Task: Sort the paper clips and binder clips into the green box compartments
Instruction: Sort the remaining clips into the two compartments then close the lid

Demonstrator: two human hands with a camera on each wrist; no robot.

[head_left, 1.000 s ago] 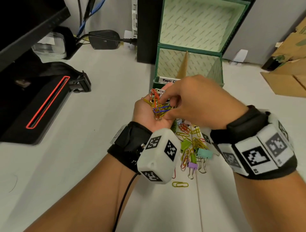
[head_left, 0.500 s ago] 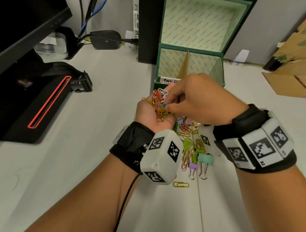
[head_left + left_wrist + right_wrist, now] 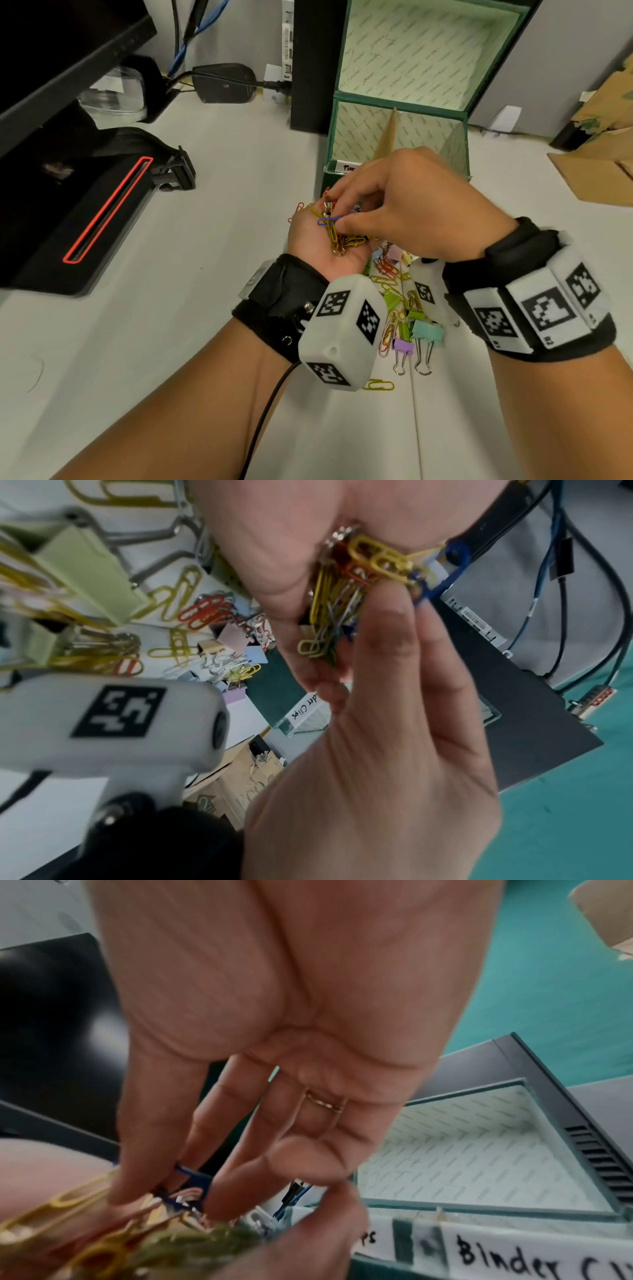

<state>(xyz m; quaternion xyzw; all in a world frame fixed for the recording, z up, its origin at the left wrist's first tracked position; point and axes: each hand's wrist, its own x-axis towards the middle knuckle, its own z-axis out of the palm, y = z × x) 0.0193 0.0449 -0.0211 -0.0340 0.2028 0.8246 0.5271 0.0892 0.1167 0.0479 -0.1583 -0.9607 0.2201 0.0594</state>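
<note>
— Coloured wire paper clips (image 3: 337, 233), yellow, orange and red: where are they?

— Bunched in the upturned palm of the left hand (image 3: 320, 240), whose fingers curl up around the bundle. The left wrist view shows the same tangle (image 3: 346, 593) lying against the palm.

— And the right hand (image 3: 411, 212)?

— It reaches down into that bundle from above, thumb and forefinger pinching a blue paper clip (image 3: 329, 220) at the top of the pile. In the right wrist view the fingertips (image 3: 219, 1204) close on the blue wire (image 3: 192, 1173), with yellow clips just beside.

— Where is the green cardboard box (image 3: 400, 137)?

— At the far edge of the white desk (image 3: 205, 342), just beyond both hands, lid standing open. A cardboard divider splits it into two compartments, and handwritten labels sit on the near rim; one (image 3: 531, 1256) starts "Binder". Whether anything lies inside is hidden by the hands.

— The rest of the clips?

— A loose heap (image 3: 400, 308) lies on the desk below the hands, near its middle: pastel binder clips, green, teal (image 3: 427, 334) and purple (image 3: 403, 345), mixed with more paper clips. One yellow paper clip (image 3: 378, 385) lies apart, nearer the front edge.

— Anything else?

— A black monitor base with a red outline (image 3: 102, 212) at the left edge.
</note>
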